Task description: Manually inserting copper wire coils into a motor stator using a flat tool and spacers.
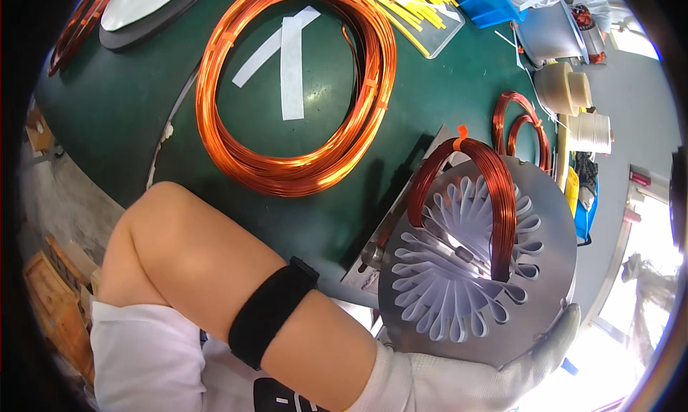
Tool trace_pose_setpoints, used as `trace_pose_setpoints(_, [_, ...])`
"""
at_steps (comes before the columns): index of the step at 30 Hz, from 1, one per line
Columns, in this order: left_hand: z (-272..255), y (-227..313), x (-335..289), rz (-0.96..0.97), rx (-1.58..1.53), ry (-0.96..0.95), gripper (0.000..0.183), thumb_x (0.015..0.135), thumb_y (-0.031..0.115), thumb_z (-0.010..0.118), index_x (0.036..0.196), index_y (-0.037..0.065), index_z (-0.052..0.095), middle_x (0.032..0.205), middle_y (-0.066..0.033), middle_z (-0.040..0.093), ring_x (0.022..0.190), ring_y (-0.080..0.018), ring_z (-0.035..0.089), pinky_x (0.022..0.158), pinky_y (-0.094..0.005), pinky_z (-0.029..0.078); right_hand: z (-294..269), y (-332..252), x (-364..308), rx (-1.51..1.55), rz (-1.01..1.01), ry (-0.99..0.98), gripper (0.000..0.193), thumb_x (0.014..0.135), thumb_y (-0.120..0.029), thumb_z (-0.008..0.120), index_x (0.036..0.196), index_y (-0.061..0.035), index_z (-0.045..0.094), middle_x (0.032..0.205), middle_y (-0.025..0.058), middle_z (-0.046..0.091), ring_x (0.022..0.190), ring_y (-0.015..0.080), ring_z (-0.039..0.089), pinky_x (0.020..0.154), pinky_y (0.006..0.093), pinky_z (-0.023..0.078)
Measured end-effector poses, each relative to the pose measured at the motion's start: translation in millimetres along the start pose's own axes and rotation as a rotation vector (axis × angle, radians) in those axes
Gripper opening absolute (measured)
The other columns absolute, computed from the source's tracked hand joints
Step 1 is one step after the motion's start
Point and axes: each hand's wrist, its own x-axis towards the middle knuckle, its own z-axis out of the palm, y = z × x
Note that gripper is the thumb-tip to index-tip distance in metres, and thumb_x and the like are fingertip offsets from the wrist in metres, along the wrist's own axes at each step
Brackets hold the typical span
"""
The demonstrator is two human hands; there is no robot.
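Observation:
My left arm crosses the lower part of the view from the left, with a black strap round the forearm. My left hand (557,344), in a white glove, cups the lower right rim of a round grey metal stator (548,218); some of its fingers are hidden. White paper slot liners (437,308) loop out in a ring round the stator's bore. A bundle of dark red copper wire (494,175), tied at the top with orange tape, arches over the bore with its ends among the liners. My right hand is out of view.
On the green table (423,89) lies a large copper wire coil (215,136) around two white strips (292,75). Smaller wire coils (500,118), yellow tubes (405,17), a blue bin (487,3), tape rolls (555,87) and a white cord spool (591,132) stand beyond.

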Motion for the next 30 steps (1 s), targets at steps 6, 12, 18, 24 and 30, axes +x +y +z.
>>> trace_pose_setpoints(6, [1, -3, -1, -0.001, -0.014, 0.000, 0.042, 0.093, 0.028, 0.044, 0.114, -0.004, 0.060, 0.112, -0.0180, 0.064, 0.113, -0.0313, 0.058, 0.110, -0.0435, 0.038, -22, -21, 13, -0.151, 0.049, -0.235, 0.055, 0.091, -0.030, 0.065, 0.139, -0.0082, 0.047, 0.123, 0.0210, 0.060, 0.108, 0.0199, 0.060, 0.091, 0.0290, 0.047])
trace_pose_setpoints(12, [3, -3, -1, 0.006, -0.019, -0.008, 0.042, 0.093, 0.028, 0.044, 0.114, -0.005, 0.060, 0.113, -0.0180, 0.064, 0.114, -0.0313, 0.058, 0.110, -0.0437, 0.038, -10, -23, 14, 0.052, -0.160, -0.095, 0.029, 0.092, -0.023, 0.063, 0.111, -0.0012, 0.067, 0.097, 0.0165, 0.069, 0.088, 0.0230, 0.067, 0.078, 0.0334, 0.053])
trace_pose_setpoints(18, [4, -2, 0, 0.013, -0.046, -0.003, 0.043, 0.093, 0.028, 0.044, 0.114, -0.005, 0.060, 0.113, -0.0179, 0.064, 0.114, -0.0313, 0.058, 0.110, -0.0438, 0.038, 84, -46, 0, 0.051, -0.201, 0.776, 0.027, 0.096, -0.019, 0.055, 0.113, -0.0002, 0.066, 0.099, 0.0141, 0.070, 0.092, 0.0231, 0.067, 0.081, 0.0323, 0.053])
trace_pose_setpoints(24, [-2, 1, -2, 0.007, -0.030, -0.011, 0.043, 0.093, 0.028, 0.044, 0.114, -0.005, 0.061, 0.114, -0.0179, 0.064, 0.114, -0.0314, 0.058, 0.110, -0.0439, 0.037, 33, -36, 2, 0.002, -0.001, 0.323, 0.028, 0.096, -0.016, 0.054, 0.113, 0.0017, 0.066, 0.099, 0.0138, 0.070, 0.092, 0.0233, 0.067, 0.081, 0.0328, 0.051])
trace_pose_setpoints(30, [-4, 2, -1, 0.004, -0.014, -0.018, 0.043, 0.092, 0.028, 0.044, 0.115, -0.005, 0.061, 0.114, -0.0178, 0.064, 0.115, -0.0314, 0.057, 0.110, -0.0440, 0.037, 40, -54, 4, 0.326, -0.153, 0.451, 0.030, 0.092, -0.022, 0.058, 0.108, 0.0028, 0.066, 0.093, 0.0156, 0.070, 0.085, 0.0233, 0.066, 0.075, 0.0348, 0.050])
